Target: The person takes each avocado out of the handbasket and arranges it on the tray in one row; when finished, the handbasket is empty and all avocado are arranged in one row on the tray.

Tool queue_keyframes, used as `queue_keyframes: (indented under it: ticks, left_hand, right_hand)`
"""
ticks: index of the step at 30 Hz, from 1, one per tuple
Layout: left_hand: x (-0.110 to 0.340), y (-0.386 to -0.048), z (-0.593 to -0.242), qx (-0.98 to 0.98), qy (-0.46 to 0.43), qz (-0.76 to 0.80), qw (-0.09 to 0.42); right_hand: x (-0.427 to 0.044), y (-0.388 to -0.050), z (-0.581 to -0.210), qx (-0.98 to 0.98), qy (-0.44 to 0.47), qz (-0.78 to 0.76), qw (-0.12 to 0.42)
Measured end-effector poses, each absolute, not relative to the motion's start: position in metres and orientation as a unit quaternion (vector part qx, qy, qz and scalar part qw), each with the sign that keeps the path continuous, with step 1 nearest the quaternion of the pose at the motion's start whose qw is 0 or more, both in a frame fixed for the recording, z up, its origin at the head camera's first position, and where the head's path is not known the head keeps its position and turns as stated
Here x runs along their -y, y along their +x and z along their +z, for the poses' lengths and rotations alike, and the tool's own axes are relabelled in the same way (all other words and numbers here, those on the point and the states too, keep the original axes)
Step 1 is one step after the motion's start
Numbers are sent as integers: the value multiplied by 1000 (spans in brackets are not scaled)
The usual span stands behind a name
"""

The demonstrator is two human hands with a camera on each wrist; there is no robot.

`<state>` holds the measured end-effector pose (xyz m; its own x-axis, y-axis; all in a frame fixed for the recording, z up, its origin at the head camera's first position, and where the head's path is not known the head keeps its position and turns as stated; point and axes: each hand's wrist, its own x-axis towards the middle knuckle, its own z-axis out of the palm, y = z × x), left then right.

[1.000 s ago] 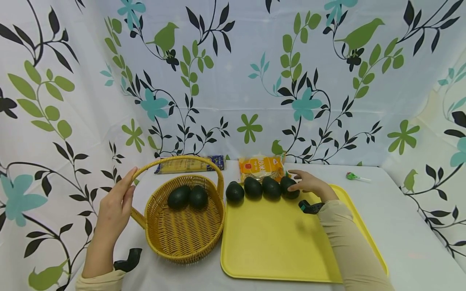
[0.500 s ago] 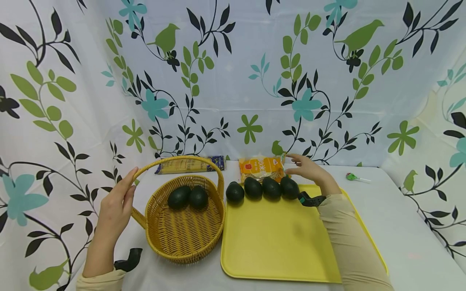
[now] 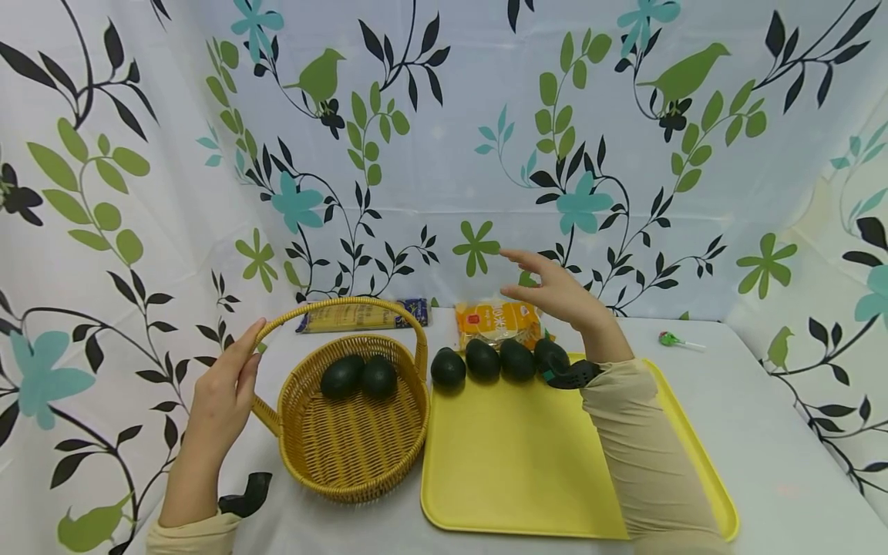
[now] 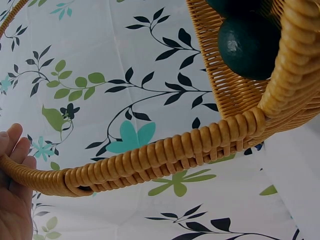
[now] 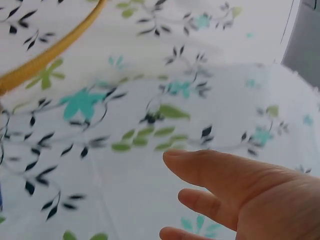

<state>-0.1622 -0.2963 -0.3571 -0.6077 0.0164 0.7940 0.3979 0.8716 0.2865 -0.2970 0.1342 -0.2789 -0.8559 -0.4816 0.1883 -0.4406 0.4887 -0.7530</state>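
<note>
Wicker basket [image 3: 354, 451]: probably light, stiff; best held at handle [image 4: 145, 160] top. Left hand [image 3: 223, 389]: fingers round handle, closure partly hidden. Right hand [image 3: 562, 297]: empty, fingers parted, midair.

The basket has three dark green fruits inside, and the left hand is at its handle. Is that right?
Not quite: the basket has two dark green fruits inside, not three, as the head view shows. The left hand is at its handle, as you said.
</note>
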Motion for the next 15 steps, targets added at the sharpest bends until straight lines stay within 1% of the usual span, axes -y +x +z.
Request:
queue_keyframes:
  ticks: [6, 10, 15]
  left_hand:
    - [296, -163, -357, 870, -114, -224, 424]
    - [297, -163, -357, 870, -115, -225, 424]
    - [297, -163, -357, 870, -114, -226, 423]
  right_hand:
    - [-105, -273, -253, -824, -352, -444, -5]
    - [-89, -260, -242, -807, -399, -434, -34]
    - [-69, -247, -234, -783, -442, -436, -44]
